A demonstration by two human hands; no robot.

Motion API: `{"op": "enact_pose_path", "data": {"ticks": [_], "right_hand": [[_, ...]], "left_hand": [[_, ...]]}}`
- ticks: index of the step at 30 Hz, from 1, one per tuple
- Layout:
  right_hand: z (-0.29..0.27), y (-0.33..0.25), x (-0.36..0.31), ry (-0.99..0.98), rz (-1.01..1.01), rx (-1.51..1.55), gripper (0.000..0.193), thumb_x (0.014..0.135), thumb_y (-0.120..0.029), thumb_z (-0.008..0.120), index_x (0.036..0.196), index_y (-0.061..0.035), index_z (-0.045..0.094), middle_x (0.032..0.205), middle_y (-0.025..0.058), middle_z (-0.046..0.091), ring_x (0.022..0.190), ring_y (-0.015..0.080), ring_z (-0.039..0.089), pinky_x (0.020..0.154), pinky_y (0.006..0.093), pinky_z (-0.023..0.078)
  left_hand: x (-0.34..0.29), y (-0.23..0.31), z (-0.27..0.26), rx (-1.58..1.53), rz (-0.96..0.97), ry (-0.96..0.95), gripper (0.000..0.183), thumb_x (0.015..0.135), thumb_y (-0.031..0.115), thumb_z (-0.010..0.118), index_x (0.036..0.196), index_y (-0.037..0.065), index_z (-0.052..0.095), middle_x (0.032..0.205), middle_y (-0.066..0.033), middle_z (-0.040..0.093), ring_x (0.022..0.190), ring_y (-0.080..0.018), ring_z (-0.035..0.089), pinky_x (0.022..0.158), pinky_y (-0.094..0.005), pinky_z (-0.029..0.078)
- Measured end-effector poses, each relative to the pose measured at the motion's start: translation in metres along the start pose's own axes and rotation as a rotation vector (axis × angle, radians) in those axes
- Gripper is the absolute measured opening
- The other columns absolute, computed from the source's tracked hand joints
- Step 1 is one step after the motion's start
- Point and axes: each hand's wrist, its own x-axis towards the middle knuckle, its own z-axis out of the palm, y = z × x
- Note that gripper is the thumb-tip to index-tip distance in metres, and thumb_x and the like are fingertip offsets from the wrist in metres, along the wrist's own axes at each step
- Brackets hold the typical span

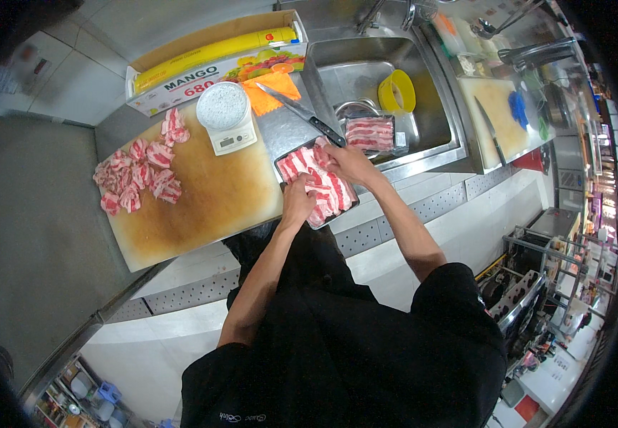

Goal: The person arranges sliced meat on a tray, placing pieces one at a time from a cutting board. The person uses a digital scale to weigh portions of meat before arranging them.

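A black tray [355,202] full of red-and-white striped pork belly slices [332,191] sits at the near counter edge, just right of the cutting board [202,214]. My left hand [299,202] reaches over the tray's left side with fingers curled onto the slices. At the far right corner my right hand [350,164] pinches the end of some slices. Both sets of fingertips are partly hidden against the meat. Folded clumps of sliced meat [141,171] lie on the board's left part. Beyond them stands a white kitchen scale [232,128] with a round whitish pan.
A knife [302,112] lies across an orange cloth [273,91], its black handle near my right hand. Behind is a box holding a yellow roll [209,58]. In the sink [433,107] are a yellow ring-shaped container [397,91] and a second meat tray [370,133]. Another board [494,114] bears a knife.
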Motion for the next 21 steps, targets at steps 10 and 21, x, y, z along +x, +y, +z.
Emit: {"op": "enact_pose_path", "data": {"ticks": [10,21], "right_hand": [[-0.092,-0.081,-0.095,0.031,0.204,0.404,0.025,0.09,-0.007,0.076,0.113,-0.0028,0.07,0.087,0.0127,0.075,0.075,0.0209,0.071,0.071,0.0355,0.055],[-0.096,-0.124,-0.083,0.404,0.221,0.76,0.018,0.096,0.001,0.07,0.114,0.0031,0.069,0.098,0.0054,0.074,0.087,0.0099,0.07,0.074,0.0269,0.058]], "left_hand": [[0.0,-0.001,-0.001,-0.077,-0.054,-0.027,0.032,0.084,-0.001,0.074,0.114,0.005,0.066,0.104,-0.0222,0.074,0.1,-0.0419,0.072,0.087,-0.0481,0.056],[-0.002,-0.012,-0.004,-0.837,-0.346,-0.121,0.029,0.095,0.002,0.069,0.124,0.002,0.063,0.116,-0.0085,0.069,0.103,-0.0174,0.066,0.089,-0.0314,0.055]]}}
